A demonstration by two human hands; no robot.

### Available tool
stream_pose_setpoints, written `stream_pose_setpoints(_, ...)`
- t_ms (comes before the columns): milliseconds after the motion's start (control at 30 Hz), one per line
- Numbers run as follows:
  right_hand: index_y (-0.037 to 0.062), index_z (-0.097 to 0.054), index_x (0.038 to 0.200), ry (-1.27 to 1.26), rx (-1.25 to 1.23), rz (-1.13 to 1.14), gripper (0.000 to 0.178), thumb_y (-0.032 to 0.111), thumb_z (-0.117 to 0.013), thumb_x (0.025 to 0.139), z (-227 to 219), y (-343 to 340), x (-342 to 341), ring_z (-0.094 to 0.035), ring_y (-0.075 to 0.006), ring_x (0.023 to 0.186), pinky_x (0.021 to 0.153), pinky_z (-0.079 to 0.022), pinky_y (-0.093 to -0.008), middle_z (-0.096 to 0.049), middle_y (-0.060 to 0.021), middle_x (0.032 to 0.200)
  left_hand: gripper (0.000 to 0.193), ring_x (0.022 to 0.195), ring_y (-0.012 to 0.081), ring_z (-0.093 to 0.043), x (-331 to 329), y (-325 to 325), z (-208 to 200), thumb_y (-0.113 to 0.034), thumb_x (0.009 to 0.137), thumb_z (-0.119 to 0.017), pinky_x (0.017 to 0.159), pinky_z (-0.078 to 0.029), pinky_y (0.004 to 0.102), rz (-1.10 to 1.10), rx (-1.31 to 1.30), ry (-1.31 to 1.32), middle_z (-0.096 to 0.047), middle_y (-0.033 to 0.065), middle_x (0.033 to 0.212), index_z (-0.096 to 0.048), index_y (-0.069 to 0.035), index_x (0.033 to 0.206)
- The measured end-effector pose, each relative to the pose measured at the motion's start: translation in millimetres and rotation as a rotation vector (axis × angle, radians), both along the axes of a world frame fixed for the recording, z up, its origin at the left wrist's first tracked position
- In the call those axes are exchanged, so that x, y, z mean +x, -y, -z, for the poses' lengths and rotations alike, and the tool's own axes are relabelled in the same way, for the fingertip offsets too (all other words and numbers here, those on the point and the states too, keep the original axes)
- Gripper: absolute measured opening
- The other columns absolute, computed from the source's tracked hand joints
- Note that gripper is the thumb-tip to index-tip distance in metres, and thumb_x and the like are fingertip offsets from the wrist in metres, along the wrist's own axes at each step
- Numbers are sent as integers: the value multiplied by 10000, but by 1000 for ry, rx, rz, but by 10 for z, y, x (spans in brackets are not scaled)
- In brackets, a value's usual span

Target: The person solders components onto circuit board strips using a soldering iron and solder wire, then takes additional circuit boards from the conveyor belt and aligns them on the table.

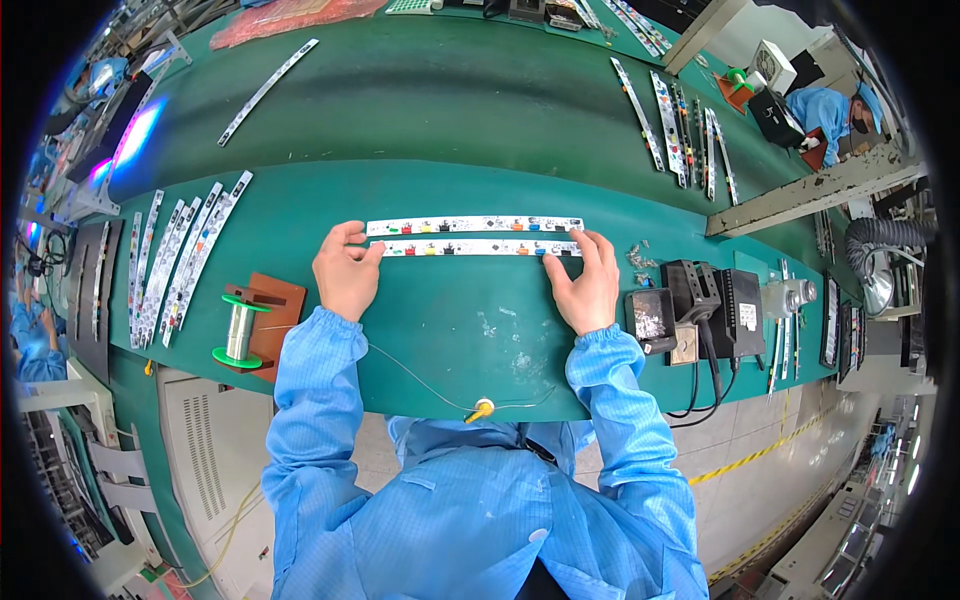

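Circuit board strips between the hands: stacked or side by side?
Side by side: the upper strip and lower strip lie parallel, neither covering the other.

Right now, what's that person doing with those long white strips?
A person in blue sleeves has two white strips side by side on a green table. The left hand is at their left ends, the right hand at their right ends. More strips lie to the left, beyond a green-rimmed reel.
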State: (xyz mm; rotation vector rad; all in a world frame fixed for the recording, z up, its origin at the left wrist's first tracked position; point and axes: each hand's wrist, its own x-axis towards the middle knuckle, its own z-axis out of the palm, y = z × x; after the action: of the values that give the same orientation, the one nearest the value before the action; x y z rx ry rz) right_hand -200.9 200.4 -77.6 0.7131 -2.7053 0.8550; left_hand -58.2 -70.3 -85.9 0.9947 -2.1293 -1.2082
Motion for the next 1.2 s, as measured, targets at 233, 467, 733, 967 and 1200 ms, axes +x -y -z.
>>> stream_pose_setpoints(233, 55, -571, 1186, 29, -135, 46, 434, 158, -719, 791, 69, 10, -7, -559, -355, 1091, 904, -472, -411, -530, -159, 1254, 363, 701, 168, -663, 7, 5, 47, -42, 740, -764, 642, -538, 292, 13, -107, 5, -682, 140, 911, -616, 26, 1064)
stream_pose_setpoints(467, 59, -553, 1199, 28, -181, 53, 437, 117, -697, 790, 95, 39, -95, -553, -360, 1107, 921, -469, -406, -536, -157, 1263, 300, 700, 123, -651, -102, 43, 101, -69, 744, -770, 671, -536, 261, -33, -257, 43, -696, 100, 829, -652, 28, 1003)
stream_pose_setpoints(733, 34, -501, 1250, 0, -163, 51, 510, 134, -689, 786, 24, -4, -46, -519, -394, 1143, 985, -426, -441, -523, -202, 1279, 281, 707, 158, -667, -217, 164, 108, -69, 746, -754, 683, -538, 290, -14, -267, -36, -701, 126, 848, -651, 33, 988)
stream_pose_setpoints(967, 33, -521, 1238, 38, -292, -141, 527, 153, -716, 764, -339, -367, 381, -513, -392, 1166, 1025, -397, -480, -510, -212, 1295, 216, 763, 99, -609, -484, -79, -584, -109, 828, -704, 706, -497, 250, 76, -336, -170, -685, 70, 843, -680, 32, 989)
stream_pose_setpoints(1200, 25, -641, 1050, 78, -503, -149, 357, 48, -736, 706, -244, -1118, 971, -642, -326, 947, 815, -525, -387, -648, -159, 1075, 253, 758, 176, -653, -2452, -875, -971, -237, 854, -634, 713, -500, 289, 613, -466, -9, -700, 99, 822, -704, -17, 958)
